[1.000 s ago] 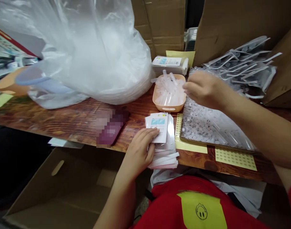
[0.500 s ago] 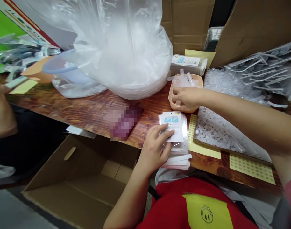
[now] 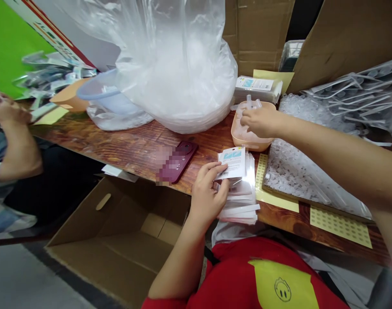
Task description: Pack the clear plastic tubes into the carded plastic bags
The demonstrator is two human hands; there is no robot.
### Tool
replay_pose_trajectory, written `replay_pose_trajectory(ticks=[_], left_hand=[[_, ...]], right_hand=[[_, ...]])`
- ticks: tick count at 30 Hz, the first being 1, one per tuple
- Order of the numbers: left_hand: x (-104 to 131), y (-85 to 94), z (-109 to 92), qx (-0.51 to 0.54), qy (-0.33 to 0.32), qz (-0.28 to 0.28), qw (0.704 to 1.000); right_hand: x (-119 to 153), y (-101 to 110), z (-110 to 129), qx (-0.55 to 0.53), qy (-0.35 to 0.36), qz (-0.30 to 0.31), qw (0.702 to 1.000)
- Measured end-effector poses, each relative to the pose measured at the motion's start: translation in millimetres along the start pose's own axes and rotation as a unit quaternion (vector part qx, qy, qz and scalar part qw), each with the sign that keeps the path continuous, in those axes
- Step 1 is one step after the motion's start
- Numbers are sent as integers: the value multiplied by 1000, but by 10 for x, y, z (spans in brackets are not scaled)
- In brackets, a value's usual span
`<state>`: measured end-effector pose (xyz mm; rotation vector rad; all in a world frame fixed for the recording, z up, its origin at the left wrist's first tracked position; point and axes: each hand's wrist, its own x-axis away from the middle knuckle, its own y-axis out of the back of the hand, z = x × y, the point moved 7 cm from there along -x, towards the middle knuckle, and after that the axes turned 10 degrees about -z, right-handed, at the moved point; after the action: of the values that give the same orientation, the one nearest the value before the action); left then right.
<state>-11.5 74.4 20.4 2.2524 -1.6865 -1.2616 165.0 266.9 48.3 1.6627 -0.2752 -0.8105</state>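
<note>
My left hand (image 3: 210,189) grips the lower left part of a white printed card (image 3: 235,165), tilted over a stack of clear plastic sleeves (image 3: 239,206) at the table's front edge. My right hand (image 3: 258,122) reaches into a peach-coloured bowl (image 3: 252,145) holding small translucent pieces. Its fingers are bent down among them, and whether they pinch a piece is hidden. A dark red phone (image 3: 179,165) lies left of the sleeves.
A large clear bag (image 3: 183,90) stands behind the phone, beside a blue basin (image 3: 99,88). On the right sits a tray (image 3: 299,171) of small clear parts. Below the edge is an open carton (image 3: 115,240). Another person's hands (image 3: 7,109) are at far left.
The card has tilted and shifted slightly up in my left hand's grip. My right hand has moved a little within the bowl. The view has shifted, and more of the other person shows.
</note>
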Motion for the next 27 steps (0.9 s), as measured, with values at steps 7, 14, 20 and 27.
replay_pose_trajectory(ticks=[7,14,20,27], left_hand=[[24,-62,83,126,180,-42,975],[91,-198,9,215,221,-56,950],[149,-183,-62,207,185,-78,958],[151,-203,-90,245,183,-71,949]], right_hand=[[906,1213,1109,-124,56,-375,917],[1290,978,1744,-187,147,-290,927],[1322,1005,1947,-15,313,-286,905],[1360,1123,1858,-46,260,-336,904]])
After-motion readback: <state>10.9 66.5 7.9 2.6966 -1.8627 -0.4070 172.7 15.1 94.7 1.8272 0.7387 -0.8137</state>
